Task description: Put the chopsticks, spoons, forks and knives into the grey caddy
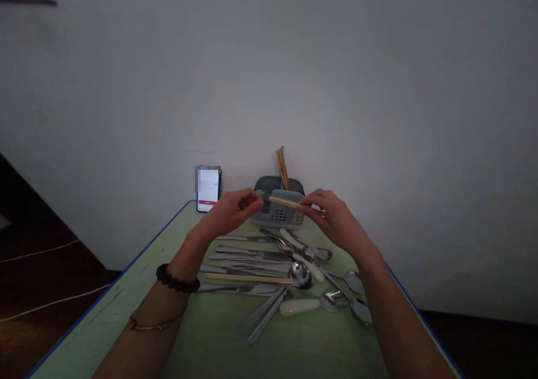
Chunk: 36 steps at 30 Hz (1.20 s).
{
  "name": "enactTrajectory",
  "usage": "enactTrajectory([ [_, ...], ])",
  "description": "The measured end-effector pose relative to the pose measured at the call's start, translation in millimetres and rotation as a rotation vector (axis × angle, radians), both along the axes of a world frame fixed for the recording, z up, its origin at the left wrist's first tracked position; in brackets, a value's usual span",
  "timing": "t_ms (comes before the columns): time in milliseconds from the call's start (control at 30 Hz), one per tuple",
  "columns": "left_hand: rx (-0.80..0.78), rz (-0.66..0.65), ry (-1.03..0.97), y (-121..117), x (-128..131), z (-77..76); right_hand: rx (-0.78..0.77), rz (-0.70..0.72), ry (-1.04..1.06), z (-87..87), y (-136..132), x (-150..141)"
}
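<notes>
My right hand pinches a pair of light wooden chopsticks, held nearly level in front of a grey cutlery holder. My left hand is at the holder's left side, fingers curled together close to the chopsticks' far end; whether anything is in them is hidden. More wooden chopsticks stand upright in the holder, leaning on the wall. Below the hands lie several metal knives, forks and spoons, some with cream handles. Another chopstick bundle lies across the knives.
A phone with a lit screen leans against the wall at the table's back left corner. The pale green table has a blue edge. Its back end meets the white wall. White cables run beyond its left side.
</notes>
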<state>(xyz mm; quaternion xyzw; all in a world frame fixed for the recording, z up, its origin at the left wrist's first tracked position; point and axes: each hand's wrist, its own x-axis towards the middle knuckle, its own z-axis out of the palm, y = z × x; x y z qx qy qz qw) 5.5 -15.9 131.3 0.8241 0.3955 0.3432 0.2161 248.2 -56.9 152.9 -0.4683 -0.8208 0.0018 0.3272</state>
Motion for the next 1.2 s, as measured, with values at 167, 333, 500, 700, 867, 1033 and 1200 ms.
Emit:
enactTrajectory([
  [167,0.211,0.194,-0.084,29,20,-22.0,0.115,-0.127,0.211,30.3,11,7],
  [333,0.288,0.187,0.038,42,37,-47.4,0.255,-0.161,0.414,44.2,37,10],
  [500,0.214,0.150,0.154,44,40,-57.3,0.224,-0.119,0.456,36.5,65,0],
  [700,0.202,0.138,0.186,47,37,-59.4,0.030,-0.159,0.276,10.7,98,-4],
  [867,0.202,0.114,0.205,46,35,-59.0,-0.151,-0.242,-0.006,-11.7,118,1],
  [1033,0.194,0.111,0.234,45,33,-57.3,-0.275,-0.252,-0.076,-17.9,125,6],
  [1200,0.176,0.092,0.228,46,31,-57.7,-0.226,-0.252,-0.035,-16.5,110,12],
])
